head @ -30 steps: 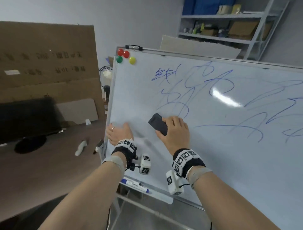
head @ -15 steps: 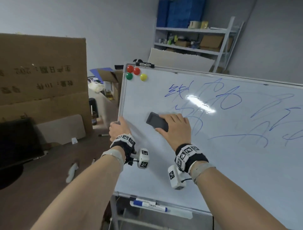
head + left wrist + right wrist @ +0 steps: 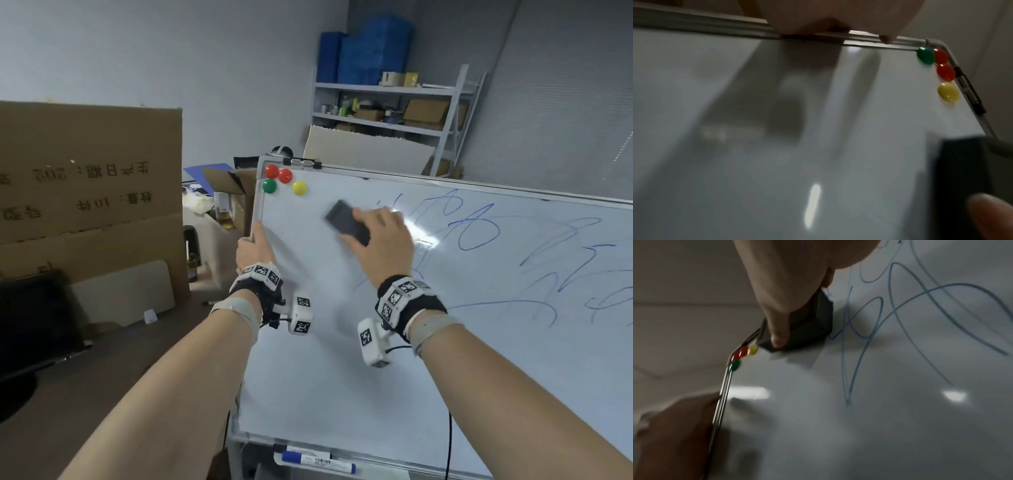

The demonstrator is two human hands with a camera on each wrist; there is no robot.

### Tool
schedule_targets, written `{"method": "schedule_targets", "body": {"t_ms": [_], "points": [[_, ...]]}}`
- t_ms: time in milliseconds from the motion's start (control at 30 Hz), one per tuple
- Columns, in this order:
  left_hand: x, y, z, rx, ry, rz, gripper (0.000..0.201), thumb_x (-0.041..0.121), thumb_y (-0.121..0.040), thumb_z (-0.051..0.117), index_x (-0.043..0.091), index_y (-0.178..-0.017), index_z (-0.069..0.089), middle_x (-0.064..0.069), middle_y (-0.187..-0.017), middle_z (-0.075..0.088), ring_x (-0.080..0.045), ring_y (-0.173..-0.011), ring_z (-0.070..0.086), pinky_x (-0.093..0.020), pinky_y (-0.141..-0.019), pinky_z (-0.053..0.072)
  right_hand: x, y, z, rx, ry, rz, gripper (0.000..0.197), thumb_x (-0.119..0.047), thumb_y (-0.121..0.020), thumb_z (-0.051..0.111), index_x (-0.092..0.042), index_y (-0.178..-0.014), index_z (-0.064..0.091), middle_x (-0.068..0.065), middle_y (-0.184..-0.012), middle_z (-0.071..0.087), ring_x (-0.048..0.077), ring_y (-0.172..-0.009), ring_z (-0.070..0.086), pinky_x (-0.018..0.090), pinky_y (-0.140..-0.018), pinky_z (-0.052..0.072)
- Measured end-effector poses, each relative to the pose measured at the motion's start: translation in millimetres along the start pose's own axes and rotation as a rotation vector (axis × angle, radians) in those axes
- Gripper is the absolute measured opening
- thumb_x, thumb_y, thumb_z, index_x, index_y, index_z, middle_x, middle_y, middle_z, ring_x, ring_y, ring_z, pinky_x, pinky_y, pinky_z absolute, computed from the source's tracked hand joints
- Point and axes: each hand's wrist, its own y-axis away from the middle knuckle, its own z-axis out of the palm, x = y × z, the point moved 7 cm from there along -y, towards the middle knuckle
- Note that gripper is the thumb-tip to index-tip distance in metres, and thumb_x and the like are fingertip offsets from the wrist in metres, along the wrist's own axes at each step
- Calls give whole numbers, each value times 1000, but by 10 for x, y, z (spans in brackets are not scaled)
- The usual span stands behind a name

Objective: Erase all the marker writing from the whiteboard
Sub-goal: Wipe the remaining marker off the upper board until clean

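Observation:
A white whiteboard (image 3: 342,377) on a stand fills the right of the head view, with blue marker writing (image 3: 479,229) across its upper middle and right. My right hand (image 3: 383,236) grips a dark grey eraser (image 3: 346,222) and presses it flat on the board near the top left, just right of the magnets. In the right wrist view the eraser (image 3: 809,327) sits beside blue strokes (image 3: 869,324). My left hand (image 3: 255,248) holds the board's left frame edge (image 3: 735,27), thumb on the front face. The board's left part bears no writing.
Two red, one green and one yellow magnets (image 3: 284,181) cluster at the board's top left corner. A blue-capped marker (image 3: 315,460) lies in the tray below. Large cardboard boxes (image 3: 89,185) and a dark monitor (image 3: 30,329) stand left; a metal shelf (image 3: 387,102) stands behind.
My right hand slid the eraser up and left across the board toward the magnets; strokes at the upper left are gone. The left hand moved up the frame edge. The head view tilted up.

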Motion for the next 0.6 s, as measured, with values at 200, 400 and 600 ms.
{"method": "schedule_targets", "body": {"t_ms": [200,400,600], "points": [[-2,37,58,23,18,-2,65,65,-93,38,12,-124,59,-13,-130,61,-34,-124,52,-49,-114,30,63,-34,-32,-21,87,37,46,-52,-83,69,-23,-118,60,3,-107,58,28,-98,53,40,-80,46],[-18,83,76,72,-25,28,62,61,-95,35,10,-119,61,-14,-125,65,-35,-120,53,-49,-112,31,563,-103,-358,185,37,457,47,-52,-84,67,-21,-118,56,12,-113,56,34,-103,53,42,-82,46],[-37,18,9,122,-59,27,60,61,-91,35,13,-116,61,-13,-124,63,-36,-119,49,-51,-110,31,-93,-140,52,-81,55,57,47,-58,-84,64,-24,-114,56,3,-107,52,24,-96,51,36,-74,46]]}}
